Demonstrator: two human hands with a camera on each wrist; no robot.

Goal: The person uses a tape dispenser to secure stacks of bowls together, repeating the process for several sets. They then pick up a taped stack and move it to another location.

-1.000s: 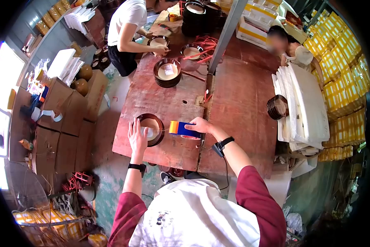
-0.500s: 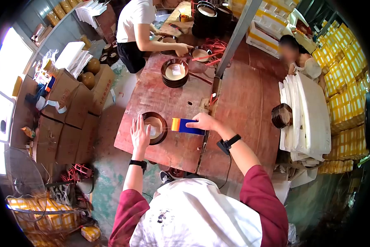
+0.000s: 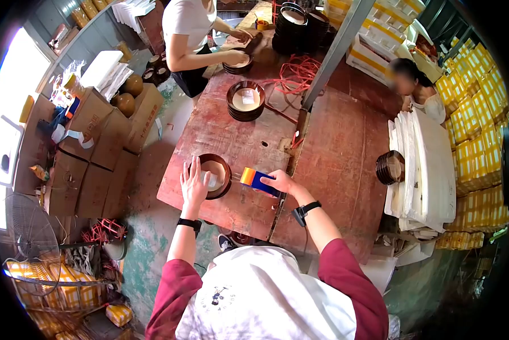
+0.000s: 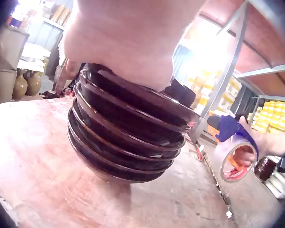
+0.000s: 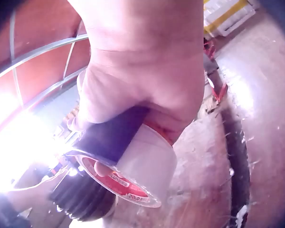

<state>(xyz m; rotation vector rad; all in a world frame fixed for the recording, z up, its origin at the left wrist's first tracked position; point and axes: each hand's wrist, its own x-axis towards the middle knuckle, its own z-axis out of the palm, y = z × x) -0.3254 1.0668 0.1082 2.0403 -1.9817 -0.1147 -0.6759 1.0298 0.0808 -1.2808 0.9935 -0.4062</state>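
Note:
A stack of dark brown bowls (image 4: 128,137) stands near the front edge of the reddish wooden table (image 3: 232,212). My left hand (image 3: 194,184) rests over the near left rim with its fingers straight. Inside the top bowl (image 3: 227,175) lies a small white label (image 3: 212,180). To the right of the stack, my right hand (image 3: 279,182) grips a blue tape dispenser (image 3: 258,180) with an orange front end. A wide roll of clear tape (image 5: 149,161) sits in it. A faint strip spans the short gap between dispenser and bowl.
Another bowl stack (image 3: 246,110) with a paper in it stands farther back. Red straps (image 3: 300,73) lie beside a metal post (image 3: 339,54). At the right, bowls (image 3: 390,168) lean against white foam sheets (image 3: 427,170). A person (image 3: 189,42) handles bowls at the far left.
My right hand has angled the dispenser downward to the right, staying close beside the stack. My left hand keeps its place. The far person has taken the bowl from beside the red straps.

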